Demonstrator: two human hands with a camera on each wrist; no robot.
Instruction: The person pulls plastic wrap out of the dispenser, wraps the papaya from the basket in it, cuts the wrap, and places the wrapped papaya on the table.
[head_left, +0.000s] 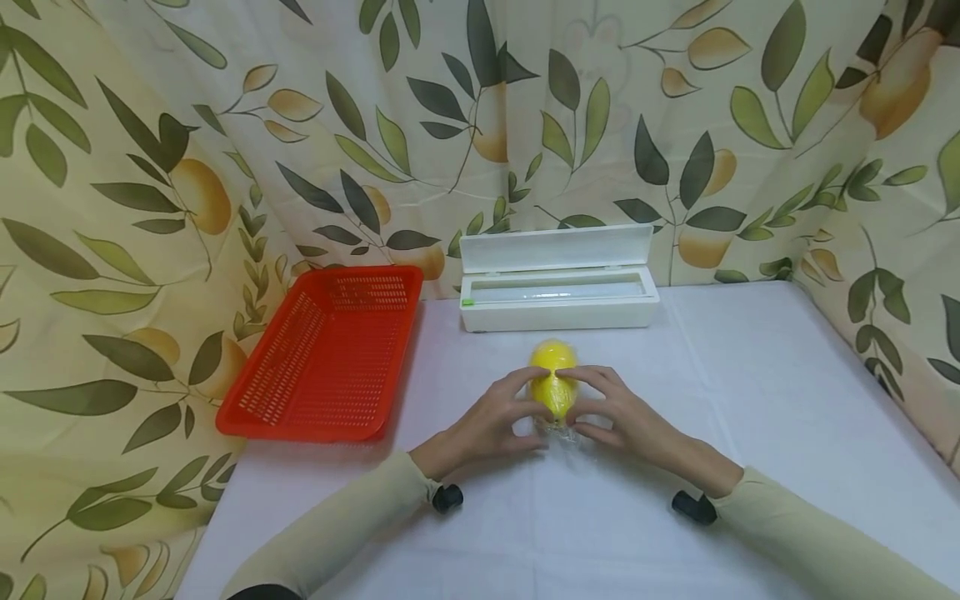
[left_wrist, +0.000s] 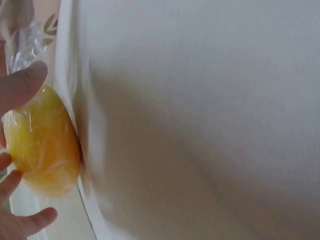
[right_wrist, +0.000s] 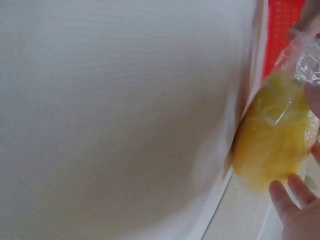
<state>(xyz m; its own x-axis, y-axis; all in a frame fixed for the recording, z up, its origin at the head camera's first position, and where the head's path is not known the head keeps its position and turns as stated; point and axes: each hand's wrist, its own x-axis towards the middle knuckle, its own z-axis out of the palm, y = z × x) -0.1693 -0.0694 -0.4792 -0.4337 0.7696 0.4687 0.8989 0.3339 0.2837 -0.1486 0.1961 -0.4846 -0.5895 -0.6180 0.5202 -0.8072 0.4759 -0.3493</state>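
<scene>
A yellow oval fruit, wrapped in clear plastic film, lies in front of a white box. My left hand holds it from the left, and my right hand from the right. Both index fingertips come close together over the fruit's top. Bunched, wrinkled cling film gathers at the near end, beside my thumbs. In the left wrist view, my left thumb presses on the film at the fruit's end. The right wrist view has right fingertips along the other end of the fruit, which looks yellow-orange there.
Behind the fruit stands the white box, lid raised, with a roll of film inside. A red slotted basket sits on the left of the white-covered table. Leaf-patterned curtain hangs behind and at both sides.
</scene>
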